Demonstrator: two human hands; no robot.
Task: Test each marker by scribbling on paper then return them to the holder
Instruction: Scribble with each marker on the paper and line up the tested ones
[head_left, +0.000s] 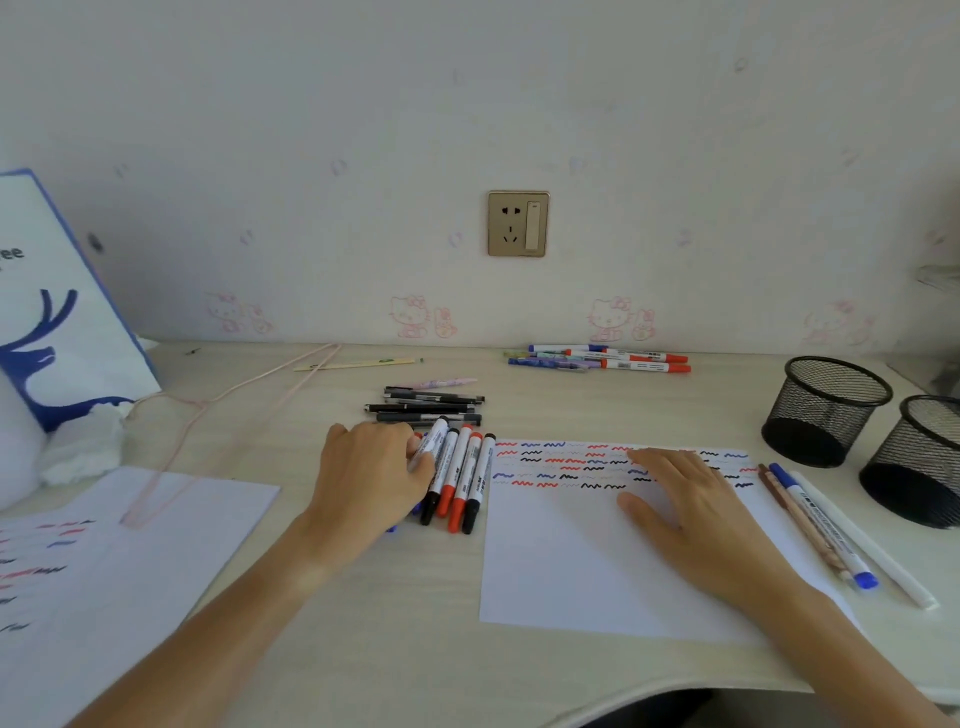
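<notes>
A white sheet of paper (576, 561) lies in front of me, its top rows filled with red, blue and black scribbles. My right hand (685, 504) rests flat on it with straight fingers. Left of the sheet lies a row of whiteboard markers (462, 478) with black and red caps. My left hand (369, 467) pinches a white-barrelled, black-capped marker (434, 441) at the left end of that row. Two black mesh holders (826, 410) (919, 462) stand at the right; no marker shows above their rims.
Black pens (426, 408) lie behind the marker row, and coloured pens (602, 358) lie near the wall. More pens and a pencil (821, 525) lie by the paper's right edge. A second scribbled sheet (104, 571), a pink hanger (208, 410) and a bag (57, 322) sit at the left.
</notes>
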